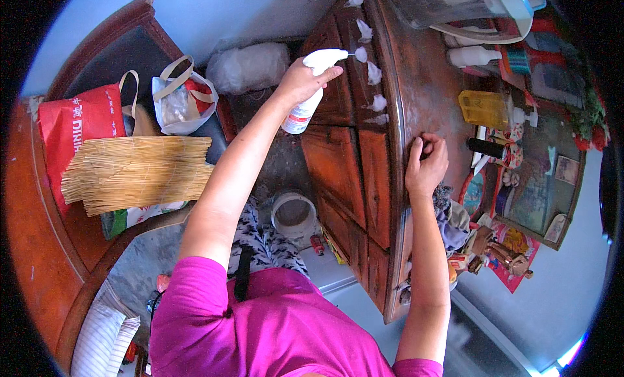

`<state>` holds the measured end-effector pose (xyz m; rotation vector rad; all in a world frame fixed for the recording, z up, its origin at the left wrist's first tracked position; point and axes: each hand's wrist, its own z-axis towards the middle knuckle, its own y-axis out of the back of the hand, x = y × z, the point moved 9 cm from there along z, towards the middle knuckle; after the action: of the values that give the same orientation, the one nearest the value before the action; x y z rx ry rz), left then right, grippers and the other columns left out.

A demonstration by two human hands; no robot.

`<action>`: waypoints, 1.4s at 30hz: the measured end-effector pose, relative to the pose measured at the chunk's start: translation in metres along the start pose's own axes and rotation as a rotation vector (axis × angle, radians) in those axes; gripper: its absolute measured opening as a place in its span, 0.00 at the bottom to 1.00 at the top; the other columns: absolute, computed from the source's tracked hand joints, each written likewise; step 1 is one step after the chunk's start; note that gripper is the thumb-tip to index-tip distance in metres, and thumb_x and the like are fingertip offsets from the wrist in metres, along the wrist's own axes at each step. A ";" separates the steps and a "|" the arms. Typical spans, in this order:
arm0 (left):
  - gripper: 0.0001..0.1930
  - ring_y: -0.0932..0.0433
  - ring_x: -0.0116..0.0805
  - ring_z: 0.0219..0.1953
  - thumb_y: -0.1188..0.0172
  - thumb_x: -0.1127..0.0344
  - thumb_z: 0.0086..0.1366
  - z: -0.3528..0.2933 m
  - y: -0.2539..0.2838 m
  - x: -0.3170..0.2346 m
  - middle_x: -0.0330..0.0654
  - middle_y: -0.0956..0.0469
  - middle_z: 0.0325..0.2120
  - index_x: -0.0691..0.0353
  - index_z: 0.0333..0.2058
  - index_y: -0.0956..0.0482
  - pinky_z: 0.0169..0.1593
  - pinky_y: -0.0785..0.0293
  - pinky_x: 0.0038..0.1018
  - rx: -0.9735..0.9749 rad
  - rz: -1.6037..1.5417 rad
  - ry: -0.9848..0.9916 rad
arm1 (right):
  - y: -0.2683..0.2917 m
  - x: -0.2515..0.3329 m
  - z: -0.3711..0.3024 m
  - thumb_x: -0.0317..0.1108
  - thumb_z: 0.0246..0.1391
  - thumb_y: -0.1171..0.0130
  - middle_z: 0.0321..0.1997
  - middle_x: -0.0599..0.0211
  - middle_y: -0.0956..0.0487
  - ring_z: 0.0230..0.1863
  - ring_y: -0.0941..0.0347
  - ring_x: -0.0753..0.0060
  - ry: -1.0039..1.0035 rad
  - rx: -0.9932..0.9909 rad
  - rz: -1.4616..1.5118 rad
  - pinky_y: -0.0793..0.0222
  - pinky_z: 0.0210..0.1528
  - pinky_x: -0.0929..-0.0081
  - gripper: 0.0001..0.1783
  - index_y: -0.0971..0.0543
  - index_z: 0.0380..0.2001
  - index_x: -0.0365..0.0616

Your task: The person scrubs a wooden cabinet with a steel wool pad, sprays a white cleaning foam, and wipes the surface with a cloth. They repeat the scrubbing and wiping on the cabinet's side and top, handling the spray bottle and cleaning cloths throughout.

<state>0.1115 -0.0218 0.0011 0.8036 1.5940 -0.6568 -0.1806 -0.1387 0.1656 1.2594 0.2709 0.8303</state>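
Observation:
My left hand (302,83) grips a white spray bottle (298,119) by its neck, fingers wrapped around below the trigger head. The nozzle points right at the front of a brown wooden cabinet (333,157). White foam blobs (374,73) sit in a row along the cabinet front, just under its top edge, and one is right at the nozzle tip. Loosely curled, my right hand (427,164) rests on the cabinet top (416,104) near the edge, with nothing visible in it.
On the cabinet top stand a yellow pump bottle (482,109), a white bottle (473,56), a clear plastic container (455,13) and crumpled cloth (453,220). To the left, a chair holds a red bag (81,120) and a straw mat (136,172). A white bucket (294,214) stands below.

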 end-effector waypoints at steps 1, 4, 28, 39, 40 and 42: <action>0.26 0.16 0.30 0.35 0.30 0.46 0.67 -0.001 0.000 0.003 0.41 0.12 0.37 0.61 0.52 0.16 0.41 0.21 0.30 -0.007 -0.009 0.004 | 0.000 0.001 0.000 0.41 0.63 0.37 0.29 0.61 0.28 0.34 0.29 0.52 -0.001 0.002 -0.001 0.34 0.40 0.55 0.12 0.21 0.40 0.44; 0.24 0.17 0.29 0.32 0.30 0.47 0.68 0.006 0.006 0.010 0.39 0.13 0.37 0.62 0.51 0.16 0.40 0.21 0.31 -0.024 -0.153 0.004 | -0.001 0.001 0.000 0.42 0.63 0.37 0.30 0.61 0.28 0.35 0.29 0.52 -0.003 0.008 0.004 0.35 0.40 0.55 0.12 0.21 0.40 0.44; 0.28 0.20 0.31 0.25 0.31 0.42 0.67 -0.035 -0.023 0.068 0.42 0.12 0.37 0.52 0.58 0.17 0.41 0.20 0.33 0.445 0.249 0.166 | 0.000 0.001 0.000 0.41 0.65 0.38 0.26 0.63 0.31 0.29 0.34 0.60 0.029 -0.019 -0.013 0.34 0.36 0.63 0.14 0.21 0.39 0.39; 0.26 0.16 0.28 0.28 0.33 0.41 0.68 0.008 0.036 0.071 0.40 0.12 0.31 0.56 0.53 0.14 0.38 0.20 0.31 -0.121 0.032 0.078 | -0.004 -0.003 0.000 0.41 0.62 0.37 0.30 0.63 0.28 0.34 0.30 0.56 -0.036 0.026 0.009 0.35 0.41 0.58 0.13 0.21 0.42 0.43; 0.26 0.20 0.26 0.27 0.34 0.43 0.70 0.016 0.038 0.073 0.37 0.14 0.33 0.56 0.55 0.16 0.37 0.22 0.29 -0.125 0.076 0.126 | -0.004 -0.006 0.000 0.41 0.62 0.37 0.30 0.63 0.28 0.34 0.30 0.56 -0.047 0.032 0.000 0.35 0.41 0.58 0.13 0.21 0.42 0.43; 0.25 0.24 0.24 0.27 0.34 0.46 0.71 0.024 0.043 0.061 0.35 0.15 0.34 0.57 0.57 0.18 0.35 0.24 0.29 -0.162 0.133 0.167 | -0.003 -0.009 -0.002 0.41 0.63 0.37 0.30 0.63 0.28 0.34 0.30 0.56 -0.066 0.035 -0.004 0.35 0.41 0.58 0.13 0.20 0.42 0.43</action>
<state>0.1550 -0.0056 -0.0621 0.8535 1.7036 -0.3676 -0.1867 -0.1437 0.1596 1.3157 0.2356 0.7824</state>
